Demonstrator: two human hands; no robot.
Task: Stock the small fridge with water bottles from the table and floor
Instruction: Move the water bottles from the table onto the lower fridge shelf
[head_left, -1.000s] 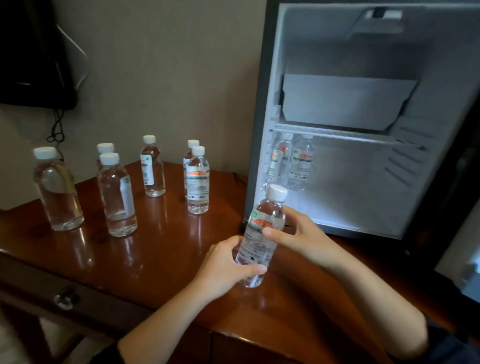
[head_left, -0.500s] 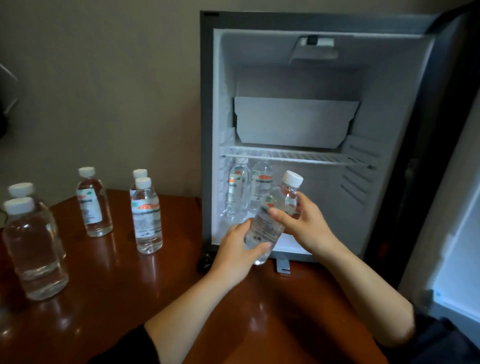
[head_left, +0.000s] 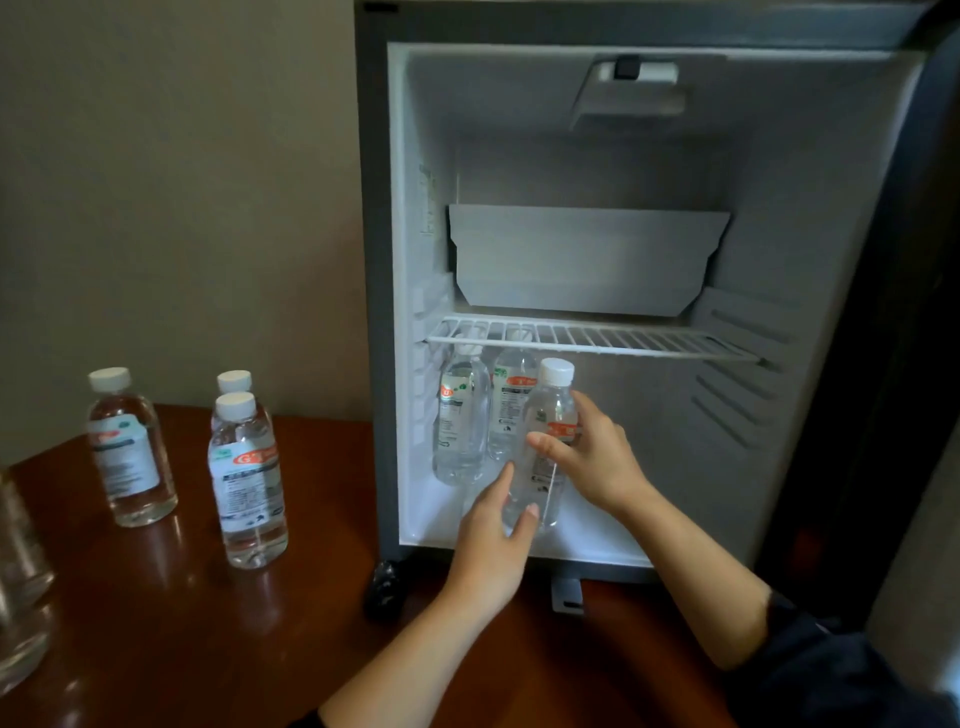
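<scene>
Since half a second before, both hands had carried the water bottle deeper into the mini fridge, and the camera had drawn closer.

The right hand (head_left: 597, 462) was wrapped around the held water bottle (head_left: 545, 441) at its label, while the left hand (head_left: 493, 535) steadied its lower part with curled fingers; the bottle stood almost upright in the lower compartment of the mini fridge (head_left: 779, 312), under the wire shelf (head_left: 587, 338) and just in front of two stocked bottles (head_left: 462, 421) at the back left. On the desk (head_left: 182, 623) to the left, a front bottle (head_left: 249, 483) hid most of another behind it, a third bottle (head_left: 127, 452) stood farther left, and a blurred bottle (head_left: 18, 587) sat at the frame's edge.
</scene>
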